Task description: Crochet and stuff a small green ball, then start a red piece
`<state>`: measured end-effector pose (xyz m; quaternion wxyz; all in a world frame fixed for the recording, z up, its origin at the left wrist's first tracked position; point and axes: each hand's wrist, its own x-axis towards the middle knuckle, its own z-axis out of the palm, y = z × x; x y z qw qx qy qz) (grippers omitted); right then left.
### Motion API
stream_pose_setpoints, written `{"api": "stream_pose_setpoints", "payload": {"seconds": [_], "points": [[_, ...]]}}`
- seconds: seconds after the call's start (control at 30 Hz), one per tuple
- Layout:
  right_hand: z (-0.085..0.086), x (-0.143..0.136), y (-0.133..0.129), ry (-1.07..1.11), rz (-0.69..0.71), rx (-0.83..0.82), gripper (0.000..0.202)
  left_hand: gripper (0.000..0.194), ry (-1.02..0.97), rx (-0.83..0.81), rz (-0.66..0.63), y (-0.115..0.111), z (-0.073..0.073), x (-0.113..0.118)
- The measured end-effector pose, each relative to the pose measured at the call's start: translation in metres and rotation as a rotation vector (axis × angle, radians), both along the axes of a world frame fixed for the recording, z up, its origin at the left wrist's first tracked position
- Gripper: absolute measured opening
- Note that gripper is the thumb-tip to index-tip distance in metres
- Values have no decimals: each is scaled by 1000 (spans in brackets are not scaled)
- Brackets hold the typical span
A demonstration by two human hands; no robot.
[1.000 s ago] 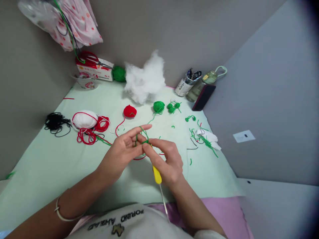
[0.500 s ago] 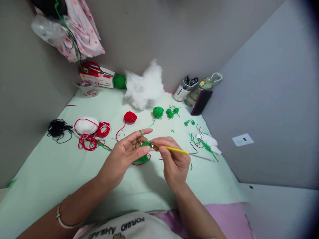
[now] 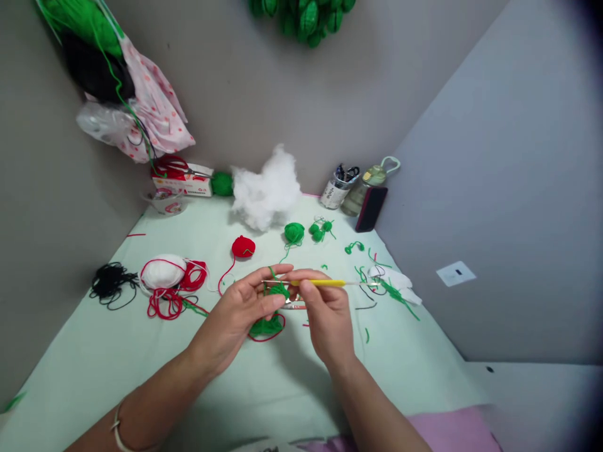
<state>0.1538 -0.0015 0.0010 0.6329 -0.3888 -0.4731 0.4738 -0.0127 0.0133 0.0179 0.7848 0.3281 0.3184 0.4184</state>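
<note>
My left hand (image 3: 245, 307) pinches a small green crochet piece (image 3: 279, 291) between thumb and fingers, with green yarn looped over its index finger. That strand leads back to a green yarn ball (image 3: 294, 233). In my right hand (image 3: 327, 314) is a crochet hook (image 3: 325, 283) with a yellow handle, held nearly level. Its metal tip reaches left, over the green piece and close to the left fingers. Below the left hand lies another green crocheted piece (image 3: 265, 326) with red yarn around it, partly hidden.
White stuffing (image 3: 266, 191) sits at the back beside a pen cup (image 3: 335, 191), bottle and phone (image 3: 372, 209). Red ball (image 3: 244, 247), white ball (image 3: 163, 272) and black yarn (image 3: 111, 281) lie leftward. Green scraps (image 3: 393, 292) are at right; scissors (image 3: 172, 167) rest on a box.
The view has tilted up, so hanging green pieces now show at the top. The hook has swung from slanted to nearly level, its tip now extending farther left past the green piece.
</note>
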Motion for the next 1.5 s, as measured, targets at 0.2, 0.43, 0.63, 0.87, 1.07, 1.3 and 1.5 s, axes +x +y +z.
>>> {"api": "stream_pose_setpoints", "payload": {"seconds": [0.2, 0.43, 0.63, 0.87, 1.07, 1.3, 1.5], "points": [[-8, -3, 22, 283, 34, -230, 23, 41, -28, 40, -120, 21, -20, 3], [-33, -12, 33, 295, 87, -372, 36, 34, -82, -39, -27, 27, -48, 11], [-48, -19, 36, 153, 87, -427, 39, 25, -224, -250, 65, 33, -71, 15], [-61, -26, 40, 77, 133, -482, 34, 17, -307, -447, 105, 42, -96, 11], [-59, -26, 42, 80, 129, -496, 29, 15, -308, -484, 117, 44, -103, 12], [-63, -16, 49, 338, 123, -594, 25, 40, -159, -328, 84, 39, -89, 10], [-70, -10, 53, 601, 154, -698, 24, 85, 90, -170, 65, 43, -81, 5]]}}
